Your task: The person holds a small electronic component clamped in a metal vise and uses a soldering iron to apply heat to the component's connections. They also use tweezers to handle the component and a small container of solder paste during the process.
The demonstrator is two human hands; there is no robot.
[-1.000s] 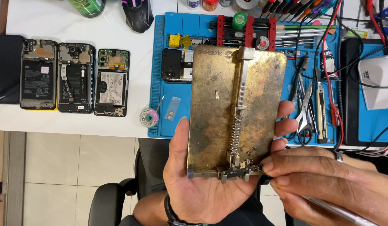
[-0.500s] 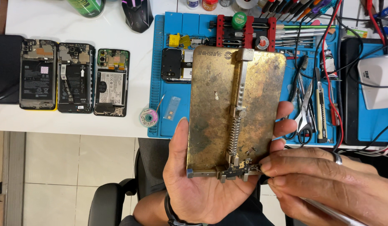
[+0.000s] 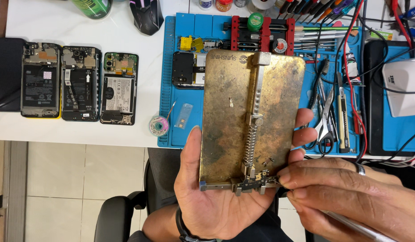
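Left hand [image 3: 216,197], palm up, nearest the camera: it cradles the tarnished brass-coloured rectangular metal holder plate [image 3: 234,121], thumb laid along the plate's left edge, fingertips wrapped round its right edge. Grip closed on the plate.

Right hand [image 3: 346,197], at the plate's lower right corner: fingers pinched together on the small dark circuit part [image 3: 256,179] that sits in the clamp at the plate's bottom edge. A thin silver tool shaft [image 3: 359,226] runs under this hand toward the lower right; how it is gripped cannot be told. A ring shows on one finger.

On the plate: a sliding steel bar with a coil spring [image 3: 250,143] runs lengthwise just right of the plate's centre line. The plate is held above the desk edge, over the lap, tilted slightly.

Below the plate: black office chair [image 3: 122,215] and pale floor tiles.

Beyond the plate, partly under its upper half: blue silicone work mat [image 3: 185,67] on the white desk [image 3: 59,22]. Just left of the plate on the mat: a small clear packet [image 3: 184,115] and a small round spool of braid [image 3: 158,126] at the mat's edge. A dark opened phone body [image 3: 186,68] lies at the plate's upper left.

Right of the plate: scissors and tweezers [image 3: 326,121] on the mat, red and black cables.

Well left of the plate: three opened smartphones lying side by side, backs removed [image 3: 79,83].

Farthest, above the plate: red clamp fixture [image 3: 261,33] and a black computer mouse [image 3: 147,15].
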